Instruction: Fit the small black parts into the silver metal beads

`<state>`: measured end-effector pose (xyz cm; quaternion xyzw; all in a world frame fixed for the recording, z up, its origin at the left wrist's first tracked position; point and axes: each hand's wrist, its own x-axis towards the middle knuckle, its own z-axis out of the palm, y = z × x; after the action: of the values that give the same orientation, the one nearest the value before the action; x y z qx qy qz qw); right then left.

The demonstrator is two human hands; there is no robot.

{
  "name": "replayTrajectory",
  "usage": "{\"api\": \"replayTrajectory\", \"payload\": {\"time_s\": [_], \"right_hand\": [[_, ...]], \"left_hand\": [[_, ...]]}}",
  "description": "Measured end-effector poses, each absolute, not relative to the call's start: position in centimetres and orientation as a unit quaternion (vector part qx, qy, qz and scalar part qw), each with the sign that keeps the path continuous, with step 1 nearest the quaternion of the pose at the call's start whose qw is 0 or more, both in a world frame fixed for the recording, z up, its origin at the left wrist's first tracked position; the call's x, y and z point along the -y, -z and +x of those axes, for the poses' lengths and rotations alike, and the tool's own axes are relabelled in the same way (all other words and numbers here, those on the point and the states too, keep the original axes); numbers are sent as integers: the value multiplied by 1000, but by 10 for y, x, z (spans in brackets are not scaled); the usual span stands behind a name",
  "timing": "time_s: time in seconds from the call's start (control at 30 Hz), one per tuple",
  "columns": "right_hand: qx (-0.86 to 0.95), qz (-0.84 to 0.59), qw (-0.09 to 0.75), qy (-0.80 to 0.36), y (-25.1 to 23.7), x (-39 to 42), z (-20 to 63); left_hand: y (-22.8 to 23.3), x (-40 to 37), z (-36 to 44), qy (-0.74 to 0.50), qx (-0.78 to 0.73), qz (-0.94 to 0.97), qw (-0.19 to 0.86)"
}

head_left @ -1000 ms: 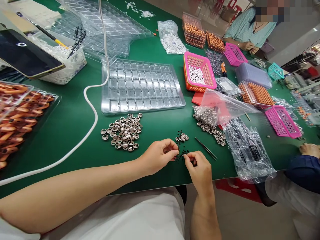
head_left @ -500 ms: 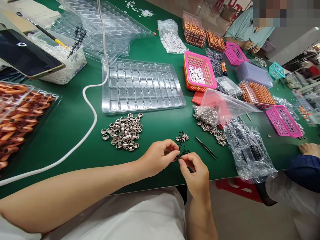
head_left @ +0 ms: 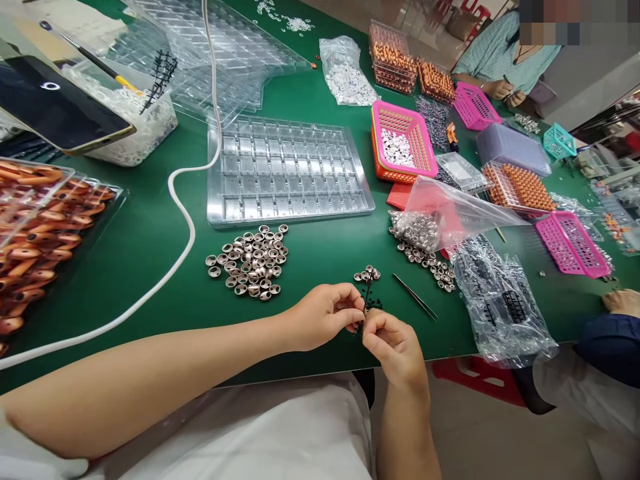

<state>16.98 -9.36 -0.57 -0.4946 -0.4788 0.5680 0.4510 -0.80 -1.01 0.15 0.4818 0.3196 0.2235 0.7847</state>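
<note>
My left hand (head_left: 333, 319) pinches a thin black plastic strip with small side pieces (head_left: 368, 293), which sticks up past the fingertips. Close against it on the right, my right hand (head_left: 397, 343) has thumb and forefinger pressed together; whatever lies between them is too small and hidden to name. Loose black bits (head_left: 376, 304) lie on the green table just behind the fingers. Beyond those sits a small cluster of metal rings (head_left: 369, 273). Tweezers (head_left: 415, 297) rest to the right of my hands. A larger pile of metal rings (head_left: 255, 263) lies to the left.
A clear compartment tray (head_left: 290, 217) lies ahead, with a white cable (head_left: 187, 220) at its left. Pink basket (head_left: 377, 157), bag of rings (head_left: 415, 230) and bag of black strips (head_left: 487, 300) stand right. Orange parts (head_left: 45, 247) fill a tray at left. Co-workers sit at right.
My right hand has moved slightly right and its fingertips have come up against the strip. The strip has shifted a little lower and to the right. The view has shifted slightly.
</note>
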Motion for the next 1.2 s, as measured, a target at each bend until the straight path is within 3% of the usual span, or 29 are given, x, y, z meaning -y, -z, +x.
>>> {"api": "replayTrajectory", "payload": {"time_s": [0.13, 0.3, 0.53, 0.77, 1.0, 1.2], "right_hand": [[500, -530, 443, -521, 3, 94, 176], [596, -673, 341, -273, 6, 92, 187], [680, -665, 280, -127, 16, 92, 189], [663, -668, 315, -120, 14, 92, 184], [618, -644, 374, -252, 1, 100, 167], [572, -664, 379, -296, 6, 97, 155]], "left_hand": [[2, 9, -7, -228, -334, 461, 790], [5, 9, -5, -259, -364, 456, 769], [3, 10, -5, -270, -387, 468, 747], [6, 10, -5, -273, -402, 475, 734], [3, 10, -5, -287, -406, 492, 715], [1, 12, -6, -287, -398, 505, 710]]}}
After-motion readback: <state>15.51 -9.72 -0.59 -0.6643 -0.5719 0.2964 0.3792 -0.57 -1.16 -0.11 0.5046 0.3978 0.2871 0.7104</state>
